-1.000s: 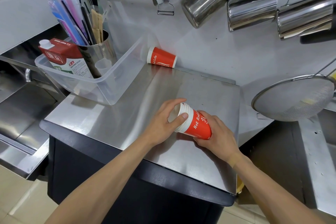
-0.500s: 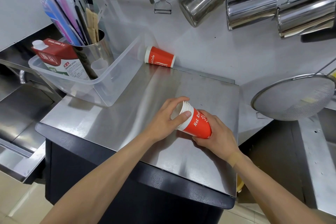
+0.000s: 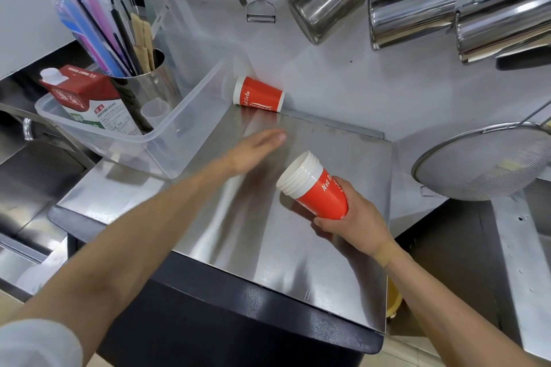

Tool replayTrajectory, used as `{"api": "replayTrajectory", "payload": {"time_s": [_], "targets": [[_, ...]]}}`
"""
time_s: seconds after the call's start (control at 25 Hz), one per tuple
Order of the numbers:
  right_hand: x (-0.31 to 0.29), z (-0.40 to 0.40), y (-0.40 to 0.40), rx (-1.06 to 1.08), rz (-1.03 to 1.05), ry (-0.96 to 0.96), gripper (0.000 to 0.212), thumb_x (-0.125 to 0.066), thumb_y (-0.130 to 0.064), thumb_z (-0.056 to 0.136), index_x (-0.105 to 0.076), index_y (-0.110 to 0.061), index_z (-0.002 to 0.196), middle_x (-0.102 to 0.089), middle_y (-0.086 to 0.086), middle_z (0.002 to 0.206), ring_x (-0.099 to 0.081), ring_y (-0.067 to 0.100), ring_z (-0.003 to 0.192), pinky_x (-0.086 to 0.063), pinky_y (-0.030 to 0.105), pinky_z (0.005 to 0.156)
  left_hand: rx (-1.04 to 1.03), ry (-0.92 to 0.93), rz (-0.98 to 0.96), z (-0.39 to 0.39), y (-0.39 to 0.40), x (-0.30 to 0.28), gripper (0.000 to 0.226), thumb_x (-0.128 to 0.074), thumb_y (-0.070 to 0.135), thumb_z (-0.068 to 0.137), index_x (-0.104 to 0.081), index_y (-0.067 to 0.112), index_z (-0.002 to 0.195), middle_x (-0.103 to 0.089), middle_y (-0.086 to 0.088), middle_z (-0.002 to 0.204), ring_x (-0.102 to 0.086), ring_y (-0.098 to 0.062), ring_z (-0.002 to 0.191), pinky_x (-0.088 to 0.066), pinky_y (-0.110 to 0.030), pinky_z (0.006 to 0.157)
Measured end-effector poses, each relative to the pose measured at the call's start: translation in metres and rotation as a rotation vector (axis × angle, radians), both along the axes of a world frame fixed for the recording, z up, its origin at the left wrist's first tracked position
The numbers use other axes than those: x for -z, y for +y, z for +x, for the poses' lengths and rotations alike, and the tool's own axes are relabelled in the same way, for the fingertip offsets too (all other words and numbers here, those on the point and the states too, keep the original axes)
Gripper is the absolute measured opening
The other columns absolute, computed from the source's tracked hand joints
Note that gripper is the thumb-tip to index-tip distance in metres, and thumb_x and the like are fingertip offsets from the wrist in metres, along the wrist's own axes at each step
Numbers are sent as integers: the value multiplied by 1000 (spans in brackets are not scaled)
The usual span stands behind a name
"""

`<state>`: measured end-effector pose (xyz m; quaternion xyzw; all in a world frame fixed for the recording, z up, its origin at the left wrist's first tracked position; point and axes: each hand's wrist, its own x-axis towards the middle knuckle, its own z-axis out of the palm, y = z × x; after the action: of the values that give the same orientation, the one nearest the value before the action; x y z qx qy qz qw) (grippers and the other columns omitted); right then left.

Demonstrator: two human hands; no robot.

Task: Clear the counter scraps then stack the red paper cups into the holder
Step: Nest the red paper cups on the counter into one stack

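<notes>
While our right hand (image 3: pixel 353 219) curls its fingers round the bottom of a stack of red paper cups (image 3: pixel 313 186), our left hand (image 3: pixel 253 149) is flat and holds nothing. Its fingers are straight and point toward the back of the bench (image 3: pixel 268 241). It looks a bit blurry, and we cannot tell if it touches the shiny metal top or floats just over it.

We hold the stack tilted, with the white rims up and to the left. We can see a few rims tucked one inside the other. The stack is over the right part of the bench, near the middle.

One more red cup (image 3: pixel 258 97) lies on its side at the back of the bench, against the white wall. Its open end points left. It is well apart from both hands, and our left hand is between it and the stack.

We see a clear plastic tub (image 3: pixel 167 140) on the left part of the bench. Inside it stand a red and white carton (image 3: pixel 89 101) and a metal pot (image 3: pixel 146 89) full of straws and sticks. Three shiny metal jugs (image 3: pixel 414 9) and a peeler (image 3: pixel 261 7) hang on the wall. A round wire strainer (image 3: pixel 483 164) sits off to the right of the bench.
</notes>
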<state>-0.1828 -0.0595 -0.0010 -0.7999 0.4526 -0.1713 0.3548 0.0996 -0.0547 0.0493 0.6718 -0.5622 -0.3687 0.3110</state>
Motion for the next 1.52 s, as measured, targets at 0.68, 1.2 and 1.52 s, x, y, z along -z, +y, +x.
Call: {"api": "replayTrajectory", "payload": {"time_s": [0.68, 1.2, 1.52], "targets": [[7, 5, -1, 102, 36, 0, 93, -78, -65, 64, -27, -46, 140, -51, -19, 132, -54, 8, 105, -51, 29, 85, -370, -435, 99, 92, -143, -16, 81, -70, 38, 84, -29, 20, 152, -51, -17, 140, -55, -33, 123, -46, -35, 94], [6, 4, -1, 109, 43, 13, 94, -80, -61, 67, -28, -42, 143, -51, -12, 138, -52, 7, 108, -53, 36, 92, -254, -961, 167, 74, -129, -9, 84, -84, 19, 65, -40, 12, 137, -39, -20, 138, -40, -41, 127, -51, -50, 86], [8, 5, -1, 95, 46, 12, 95, -76, -67, 64, -27, -44, 142, -52, -14, 136, -53, 8, 106, -51, 30, 87, -165, -863, 75, 67, -114, 2, 81, -83, 13, 64, -32, 9, 128, -45, -20, 124, -50, -42, 112, -44, -45, 73]]}}
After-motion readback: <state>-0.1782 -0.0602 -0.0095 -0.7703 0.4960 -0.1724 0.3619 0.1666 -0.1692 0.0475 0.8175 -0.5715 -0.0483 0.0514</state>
